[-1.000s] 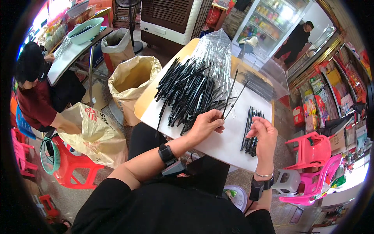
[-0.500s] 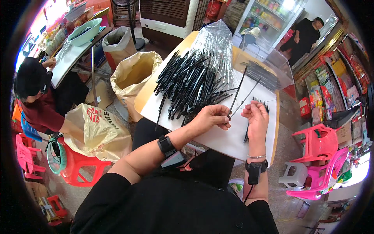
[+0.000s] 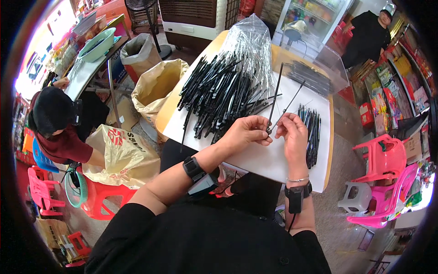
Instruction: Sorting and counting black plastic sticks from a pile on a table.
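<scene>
Near the middle of the frame, I see my two hands meeting over the white table (image 3: 273, 160). My left hand (image 3: 244, 134) pinches the bottom end of a long black stick (image 3: 275, 98) between thumb and fingers. My right hand (image 3: 292, 134) pinches the bottom of a thin grey rod (image 3: 292, 101) the same way. Both pieces stick up and away from the fingers, toward the top of the frame, and they spread apart like a V. Their low ends come almost together right between my two hands.

I think the step in hand is fitting the thin rod into the black stick. The next move calls for lining the two ends up straight and pushing softly, so nothing bends.

A big pile of black sticks (image 3: 219, 91) lies up and left of my hands, half on a clear plastic bag (image 3: 251, 41). A small bunch of sticks (image 3: 312, 132) lies just right of my right hand. A person in red (image 3: 59, 132) sits at the left edge.
</scene>
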Available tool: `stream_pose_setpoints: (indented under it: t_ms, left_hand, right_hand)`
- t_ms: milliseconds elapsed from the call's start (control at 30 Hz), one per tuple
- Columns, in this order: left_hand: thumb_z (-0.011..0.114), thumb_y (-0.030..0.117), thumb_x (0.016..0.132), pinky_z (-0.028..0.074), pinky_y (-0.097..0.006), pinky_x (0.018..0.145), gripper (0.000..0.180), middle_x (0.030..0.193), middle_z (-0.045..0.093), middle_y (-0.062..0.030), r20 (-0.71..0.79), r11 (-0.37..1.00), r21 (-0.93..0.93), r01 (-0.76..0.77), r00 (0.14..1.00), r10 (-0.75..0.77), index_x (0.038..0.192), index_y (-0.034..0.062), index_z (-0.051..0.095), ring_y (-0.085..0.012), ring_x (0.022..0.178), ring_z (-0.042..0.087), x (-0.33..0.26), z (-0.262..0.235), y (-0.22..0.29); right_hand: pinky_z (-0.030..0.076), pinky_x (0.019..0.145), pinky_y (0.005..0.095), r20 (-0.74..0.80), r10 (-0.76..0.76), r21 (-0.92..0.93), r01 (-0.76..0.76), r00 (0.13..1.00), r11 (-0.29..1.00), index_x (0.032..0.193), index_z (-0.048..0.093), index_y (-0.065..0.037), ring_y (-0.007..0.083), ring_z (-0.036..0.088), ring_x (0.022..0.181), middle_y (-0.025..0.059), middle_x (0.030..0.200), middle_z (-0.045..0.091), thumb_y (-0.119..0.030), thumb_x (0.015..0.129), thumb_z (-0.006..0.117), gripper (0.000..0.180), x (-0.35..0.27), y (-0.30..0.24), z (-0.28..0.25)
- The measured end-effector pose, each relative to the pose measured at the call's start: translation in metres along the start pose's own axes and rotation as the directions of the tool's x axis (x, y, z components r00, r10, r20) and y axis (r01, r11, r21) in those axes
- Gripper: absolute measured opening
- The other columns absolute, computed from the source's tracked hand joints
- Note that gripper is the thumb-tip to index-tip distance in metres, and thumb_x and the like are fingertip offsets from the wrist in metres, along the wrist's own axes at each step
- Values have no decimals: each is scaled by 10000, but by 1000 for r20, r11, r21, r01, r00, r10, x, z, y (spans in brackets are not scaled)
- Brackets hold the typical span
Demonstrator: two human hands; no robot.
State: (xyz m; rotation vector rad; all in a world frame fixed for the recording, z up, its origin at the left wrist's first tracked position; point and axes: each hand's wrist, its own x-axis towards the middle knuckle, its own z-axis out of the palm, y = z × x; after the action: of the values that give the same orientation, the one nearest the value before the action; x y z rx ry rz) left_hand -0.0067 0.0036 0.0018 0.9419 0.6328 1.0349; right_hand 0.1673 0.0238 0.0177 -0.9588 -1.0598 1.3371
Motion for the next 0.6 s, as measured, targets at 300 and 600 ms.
stream_pose_setpoints:
  t_ms: [300,600]
  left_hand:
    - [580,-52,846,558,-256,724,190,866,556,-27,-18,1000,16,-12,1000,12,1034,-26,566,-158,814,656,-1,3,-3]
    - [570,-44,862,560,-292,740,200,876,572,-43,28,985,166,-48,999,44,1059,-19,556,-190,847,664,0,2,-7]
  right_hand:
    - [478,484,253,2,99,94,-98,995,991,921,575,7,106,539,546,68,728,592,-104,876,541,125,2,6,-6]
    - [480,484,259,3,100,105,-100,995,989,951,569,18,114,536,530,74,738,588,-90,880,547,132,6,10,-11]
